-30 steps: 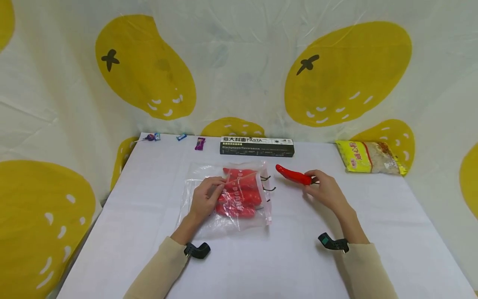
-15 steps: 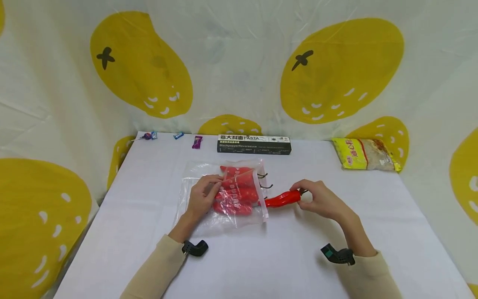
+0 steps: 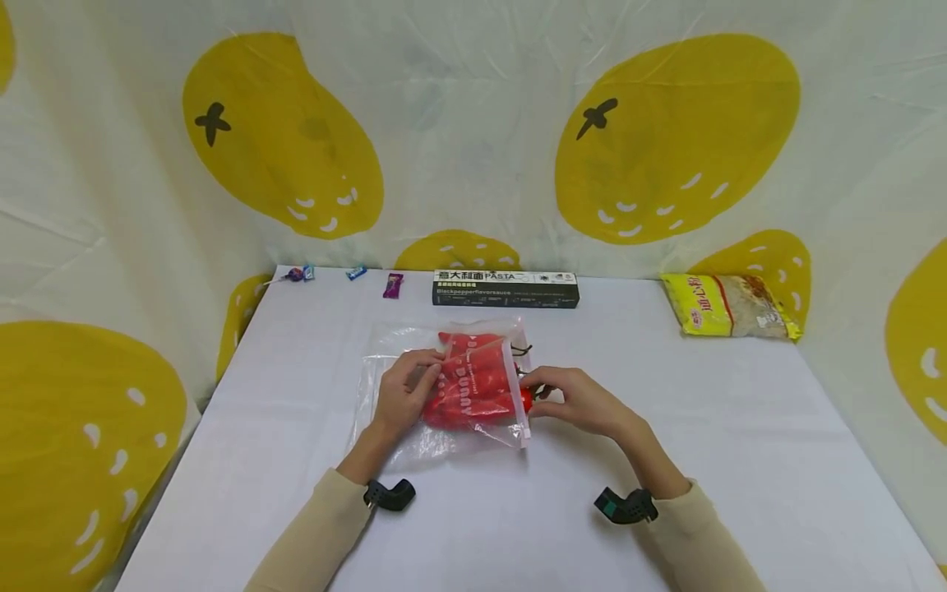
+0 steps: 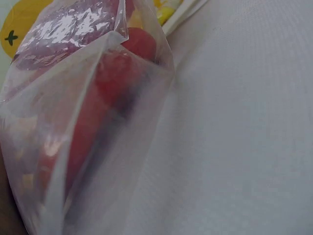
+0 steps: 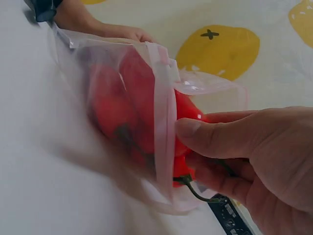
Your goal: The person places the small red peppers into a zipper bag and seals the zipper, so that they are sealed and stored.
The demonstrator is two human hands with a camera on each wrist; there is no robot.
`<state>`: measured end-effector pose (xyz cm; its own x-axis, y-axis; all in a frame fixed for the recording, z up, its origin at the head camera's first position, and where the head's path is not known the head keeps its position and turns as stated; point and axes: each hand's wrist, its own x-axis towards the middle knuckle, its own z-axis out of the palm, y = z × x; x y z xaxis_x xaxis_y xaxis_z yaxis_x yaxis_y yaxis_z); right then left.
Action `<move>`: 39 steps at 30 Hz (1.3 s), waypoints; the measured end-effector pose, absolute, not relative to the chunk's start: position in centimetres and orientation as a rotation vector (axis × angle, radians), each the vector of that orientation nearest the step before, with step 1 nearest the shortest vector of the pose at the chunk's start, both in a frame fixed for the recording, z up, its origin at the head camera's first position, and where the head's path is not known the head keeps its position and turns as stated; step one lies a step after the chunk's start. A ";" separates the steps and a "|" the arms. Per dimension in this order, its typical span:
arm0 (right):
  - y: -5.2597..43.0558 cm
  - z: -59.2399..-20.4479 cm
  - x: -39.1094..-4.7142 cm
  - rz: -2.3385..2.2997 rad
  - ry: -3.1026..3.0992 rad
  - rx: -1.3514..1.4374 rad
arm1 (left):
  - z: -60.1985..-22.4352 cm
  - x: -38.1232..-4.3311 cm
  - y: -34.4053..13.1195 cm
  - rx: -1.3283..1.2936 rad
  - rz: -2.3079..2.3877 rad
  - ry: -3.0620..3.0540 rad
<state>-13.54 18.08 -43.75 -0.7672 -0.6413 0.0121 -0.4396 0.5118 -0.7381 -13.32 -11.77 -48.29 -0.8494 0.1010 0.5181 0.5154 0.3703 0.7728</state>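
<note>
A clear zip bag [image 3: 444, 446] with pink edging and white lettering lies on the table, holding several red chili peppers [image 3: 481, 380]. My left hand [image 3: 402, 393] pinches the bag's upper film from the left, lifting it a little. At the mouth on the right, my right hand [image 3: 577, 399] pinches the stem end of a red chili pepper [image 5: 188, 105], most of which is inside the bag. Green stems stick out past the pink edge, one hanging below my right fingers in the right wrist view. Through cloudy film, the left wrist view shows another pepper [image 4: 98, 107].
Behind the bag stands a black and white pasta box [image 3: 505, 290]. A yellow food packet [image 3: 728, 307] lies at the back right. Toward the back left are a purple candy [image 3: 393, 285], a blue candy [image 3: 356, 272] and a lollipop [image 3: 295, 274].
My right hand has brought the chili pepper from the right of the bag leftward into its mouth. My left hand keeps its hold on the film.
</note>
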 end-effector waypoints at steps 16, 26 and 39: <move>16.3 -44.7 -13.9 -1.218 2.505 -0.927 | -50.9 -15.3 -13.0 -0.547 -1.492 -2.339; 17.9 -43.9 -17.9 -1.234 2.860 -0.592 | -46.9 -13.4 -10.3 -0.739 -1.071 -2.292; 17.1 -47.8 -21.5 -1.279 2.721 -0.477 | -47.7 -7.6 -3.4 -1.058 -0.256 -2.484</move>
